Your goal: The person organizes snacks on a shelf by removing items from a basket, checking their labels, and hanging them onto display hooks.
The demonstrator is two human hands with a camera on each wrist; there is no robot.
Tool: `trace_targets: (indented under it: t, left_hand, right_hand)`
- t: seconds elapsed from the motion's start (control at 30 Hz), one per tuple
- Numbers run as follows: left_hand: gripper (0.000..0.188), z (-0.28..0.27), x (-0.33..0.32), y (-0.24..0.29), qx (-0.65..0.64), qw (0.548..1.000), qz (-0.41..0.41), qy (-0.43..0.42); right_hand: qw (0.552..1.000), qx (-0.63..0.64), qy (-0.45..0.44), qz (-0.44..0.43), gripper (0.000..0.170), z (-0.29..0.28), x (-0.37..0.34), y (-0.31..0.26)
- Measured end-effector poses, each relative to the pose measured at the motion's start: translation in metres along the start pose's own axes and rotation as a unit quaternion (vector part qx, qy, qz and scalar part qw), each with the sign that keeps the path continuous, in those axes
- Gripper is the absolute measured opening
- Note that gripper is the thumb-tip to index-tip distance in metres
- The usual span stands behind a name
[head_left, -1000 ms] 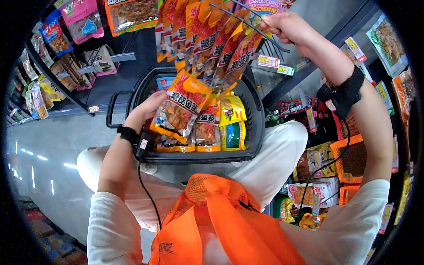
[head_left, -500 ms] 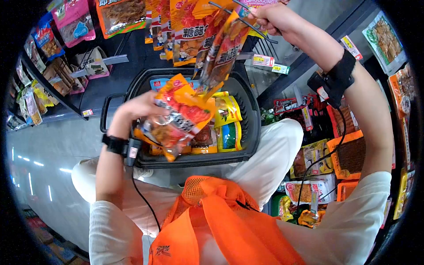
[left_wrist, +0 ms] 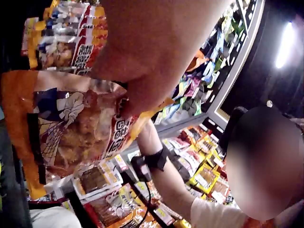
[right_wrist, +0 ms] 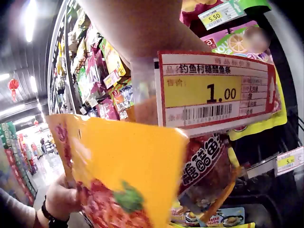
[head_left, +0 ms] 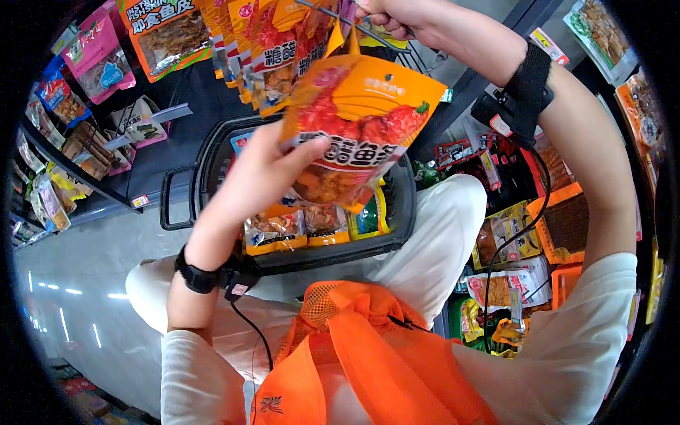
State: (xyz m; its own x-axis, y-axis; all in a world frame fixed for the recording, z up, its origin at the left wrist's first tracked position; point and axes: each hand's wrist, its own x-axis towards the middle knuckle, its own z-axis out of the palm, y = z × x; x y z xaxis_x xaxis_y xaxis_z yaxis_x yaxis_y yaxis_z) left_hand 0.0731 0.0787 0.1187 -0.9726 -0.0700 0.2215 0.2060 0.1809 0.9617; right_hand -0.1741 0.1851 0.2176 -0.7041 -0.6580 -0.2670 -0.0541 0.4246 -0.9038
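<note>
My left hand (head_left: 265, 166) grips an orange snack bag (head_left: 368, 117) by its left edge, thumb across the printed front, above a black basket (head_left: 319, 256). In the left wrist view the back of the bag (left_wrist: 76, 128) shows a clear window with brown pieces inside. Curled fingers of my right hand (head_left: 389, 18) hold the front end of a metal display hook (head_left: 382, 41). Several matching orange bags (head_left: 273, 53) hang on that hook. A 1.00 price tag (right_wrist: 216, 92) stands before my right hand in the right wrist view.
Several bags (head_left: 273, 230) lie inside the basket, among them a green-and-yellow one (head_left: 370, 218). A dark shelf (head_left: 159, 159) with hanging snack packs is on the left. More packs (head_left: 510, 237) fill the shelf at right, near the knee.
My left hand has lifted the orange bag up and right from over the basket toward the hook, and its printed front now faces up. My right hand stays at the hook's end.
</note>
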Motion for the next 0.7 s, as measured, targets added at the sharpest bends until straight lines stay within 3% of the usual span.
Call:
trace_targets:
  t: [0.03,0.1,0.23,0.3,0.43,0.7]
  left_hand:
    - [0.023,0.009,0.003,-0.011,-0.038,0.999,0.024,0.003]
    - [0.023,0.018,0.013,-0.026,-0.055,0.997,0.042,0.021]
    - [0.023,0.026,0.026,-0.038,0.000,0.996,0.069,0.061]
    - [0.021,0.027,0.030,-0.036,0.052,0.984,0.127,0.111]
    - [0.021,0.028,0.033,-0.034,0.119,0.978,0.101,0.142]
    - [0.024,0.030,0.042,-0.054,0.099,0.976,0.074,0.179]
  right_hand:
    - [1.000,-0.001,0.002,0.001,0.020,0.007,-0.008,-0.002]
    - [0.989,-0.071,0.127,-0.037,0.018,0.022,-0.025,-0.007]
    - [0.987,-0.093,0.128,-0.031,0.019,0.028,-0.026,-0.010]
    - [0.993,-0.072,0.079,-0.054,0.020,0.030,-0.019,-0.009]
    - [0.992,-0.073,0.091,-0.052,0.020,0.038,-0.025,-0.013]
    - [0.997,-0.025,0.068,-0.022,0.020,0.045,-0.020,-0.013]
